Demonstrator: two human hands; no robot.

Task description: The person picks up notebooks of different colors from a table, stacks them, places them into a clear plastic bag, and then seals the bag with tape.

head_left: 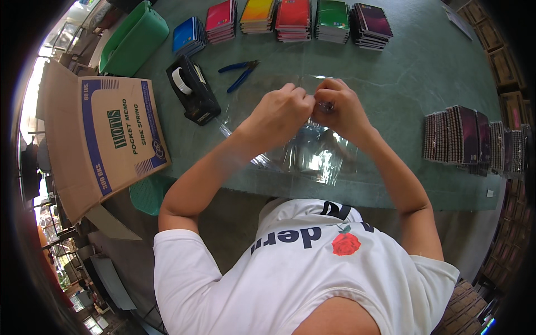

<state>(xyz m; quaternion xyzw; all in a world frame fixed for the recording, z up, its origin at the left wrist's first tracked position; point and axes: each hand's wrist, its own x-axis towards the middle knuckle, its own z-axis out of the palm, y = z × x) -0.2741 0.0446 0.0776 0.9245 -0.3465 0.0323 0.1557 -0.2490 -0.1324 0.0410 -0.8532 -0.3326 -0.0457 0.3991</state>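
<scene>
Head camera, looking down on a green tabletop (pixel 402 100). At the centre, the person's left hand (pixel 279 114) and right hand (pixel 338 109) meet, knuckles touching. The fingers of both are clenched, pinching the top edge of a clear plastic sheet (pixel 312 156). The crinkled sheet spreads from the hands toward six o'clock, lying on the tabletop near its front edge.

At ten o'clock from the hands stands a black tape dispenser (pixel 192 89) with a white roll in it. Just beside it, toward twelve o'clock, lie blue-handled pliers (pixel 239 72).

Along the far edge, at twelve o'clock, sits a row of small notebook stacks (pixel 293 21) with blue, pink, orange, red, green and dark covers. At three o'clock, well apart from the hands, more dark spiral notebooks (pixel 474 139) stand packed side by side on edge.

At nine o'clock a brown cardboard box (pixel 106 139) leans off the tabletop's left side; its contents cannot be seen. At eleven o'clock is a green plastic basket (pixel 137 39), its inside not visible either.
</scene>
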